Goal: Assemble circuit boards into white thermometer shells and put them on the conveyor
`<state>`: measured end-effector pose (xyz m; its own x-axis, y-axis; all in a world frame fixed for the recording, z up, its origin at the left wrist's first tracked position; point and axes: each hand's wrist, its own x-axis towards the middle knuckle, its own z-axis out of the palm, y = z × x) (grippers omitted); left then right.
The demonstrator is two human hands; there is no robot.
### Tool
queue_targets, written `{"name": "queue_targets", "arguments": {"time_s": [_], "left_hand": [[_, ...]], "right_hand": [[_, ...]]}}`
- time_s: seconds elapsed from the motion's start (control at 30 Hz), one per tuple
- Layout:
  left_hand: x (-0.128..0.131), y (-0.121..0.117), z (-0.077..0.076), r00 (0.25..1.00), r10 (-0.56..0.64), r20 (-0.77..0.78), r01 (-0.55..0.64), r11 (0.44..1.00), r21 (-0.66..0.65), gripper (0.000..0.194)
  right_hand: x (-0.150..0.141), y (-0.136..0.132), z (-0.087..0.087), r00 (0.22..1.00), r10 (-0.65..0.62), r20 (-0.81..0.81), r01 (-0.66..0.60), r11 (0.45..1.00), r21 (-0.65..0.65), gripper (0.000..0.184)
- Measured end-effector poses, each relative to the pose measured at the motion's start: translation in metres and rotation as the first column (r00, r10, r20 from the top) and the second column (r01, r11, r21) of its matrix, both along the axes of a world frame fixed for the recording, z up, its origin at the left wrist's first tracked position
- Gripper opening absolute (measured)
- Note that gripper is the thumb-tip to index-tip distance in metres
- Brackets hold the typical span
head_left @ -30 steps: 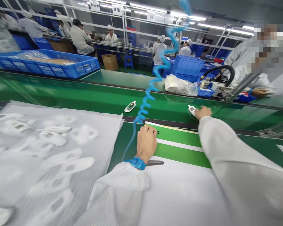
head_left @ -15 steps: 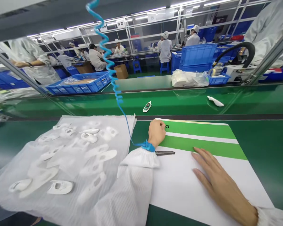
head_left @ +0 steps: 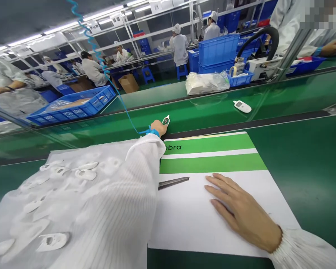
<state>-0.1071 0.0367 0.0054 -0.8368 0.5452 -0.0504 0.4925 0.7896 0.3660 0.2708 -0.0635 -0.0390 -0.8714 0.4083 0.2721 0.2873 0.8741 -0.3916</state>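
Green-and-white printed mat (head_left: 210, 164) on a green conveyor bench (head_left: 305, 157), seen from the head-worn camera: right hand (head_left: 243, 211) lying flat on the mat's white lower panel, fingers extended and slightly spread, gripping nothing. Left hand (head_left: 159, 127) stretched forward from a white pleated sleeve (head_left: 134, 179), fingers bunched at a small white-and-green device (head_left: 166, 120) on the belt beyond the mat; any grip too small to tell. Black letters "ebra" on the mat's upper green band, the start of the word hidden behind the sleeve. Blue wrist strap (head_left: 154, 132) around the left wrist, its coiled blue cord (head_left: 92, 45) climbing away. Dark metal strip (head_left: 173, 182) on the mat, just beside the sleeve. Translucent white sheet (head_left: 14, 209) under white moulded pieces (head_left: 85, 174), partly beneath the sleeve. Farther along the belt, a white handheld unit (head_left: 242, 107) with a small display. Beyond, bagged white goods (head_left: 207, 83), blue plastic crates (head_left: 218, 50), and white-clad co-workers (head_left: 179, 46) at distant benches; a co-worker's hand (head_left: 334, 46) at upper right.
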Motion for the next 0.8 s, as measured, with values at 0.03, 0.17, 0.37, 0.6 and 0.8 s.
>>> {"name": "queue_targets", "arguments": {"time_s": [0.03,0.17,0.37,0.6,0.8], "left_hand": [[0.001,0.003,0.001,1.0,-0.009,0.029,0.009,1.0,0.002,0.025],[0.018,-0.005,0.013,0.986,-0.095,0.136,0.088,0.994,0.057,0.022],[0.085,-0.081,0.05,0.888,-0.386,0.249,0.363,0.922,0.133,0.026],[0.16,-0.193,0.029,0.714,-0.572,0.404,0.569,0.81,0.142,0.025],[0.19,-0.221,-0.003,0.819,-0.561,0.116,0.517,0.812,0.271,0.024]], "right_hand": [[0.0,0.001,0.001,1.0,-0.001,-0.005,0.001,1.0,-0.021,0.037],[0.0,0.002,0.003,0.999,-0.01,-0.046,0.006,0.996,-0.087,0.034],[0.001,0.005,0.001,0.974,-0.042,-0.223,0.004,0.986,-0.165,0.028],[0.009,-0.003,0.018,0.933,-0.304,-0.194,0.236,0.92,-0.312,0.033],[-0.006,-0.027,0.013,0.946,-0.263,-0.19,0.198,0.932,-0.302,0.022]]}}
